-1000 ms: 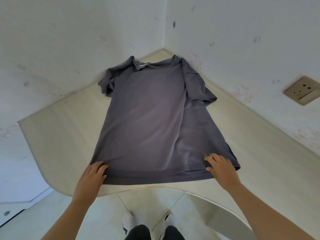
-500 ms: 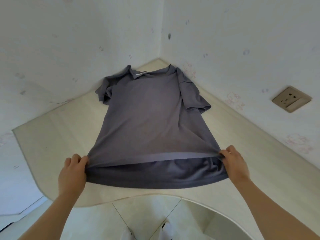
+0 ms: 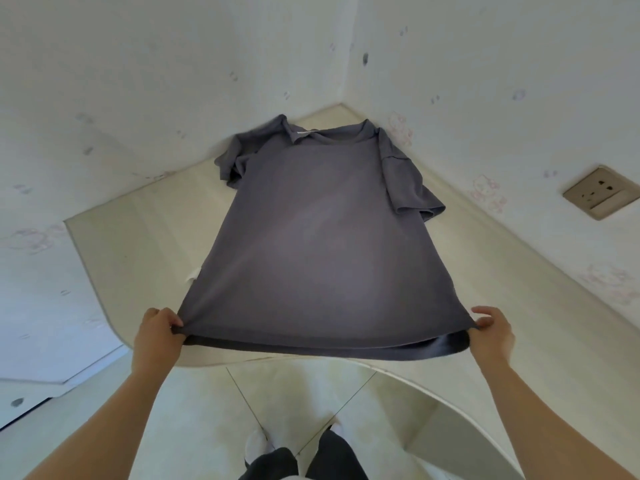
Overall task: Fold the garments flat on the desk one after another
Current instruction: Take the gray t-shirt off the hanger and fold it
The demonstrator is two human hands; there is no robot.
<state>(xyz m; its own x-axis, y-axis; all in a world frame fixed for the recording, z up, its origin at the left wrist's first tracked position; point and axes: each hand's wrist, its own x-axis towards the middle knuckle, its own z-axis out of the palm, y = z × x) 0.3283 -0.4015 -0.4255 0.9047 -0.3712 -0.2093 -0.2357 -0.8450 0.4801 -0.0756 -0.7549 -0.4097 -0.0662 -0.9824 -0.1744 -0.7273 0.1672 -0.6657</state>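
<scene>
A: Lying where, the shirt (image 3: 322, 244)?
B: Spread on the desk (image 3: 138, 237), collar at 12 o'clock toward the wall corner, hem at 6 o'clock by the near edge. The sleeves stick out at 10 and 2 o'clock, and the one at 10 is bunched.
A: And the hands?
B: One at each hem corner. The left hand (image 3: 157, 337), at 8 o'clock from the shirt's middle, curls its fingers round the left corner. The right hand (image 3: 491, 332), at 4 o'clock, pinches the right corner between thumb and curled fingers.
A: Is the hem flat?
B: No, it is raised off the desk and taut between the two grips. The inside shows underneath near the right hand.
A: Anything else?
B: A socket (image 3: 601, 192) on the wall at 2 o'clock, well apart from the shirt.
</scene>
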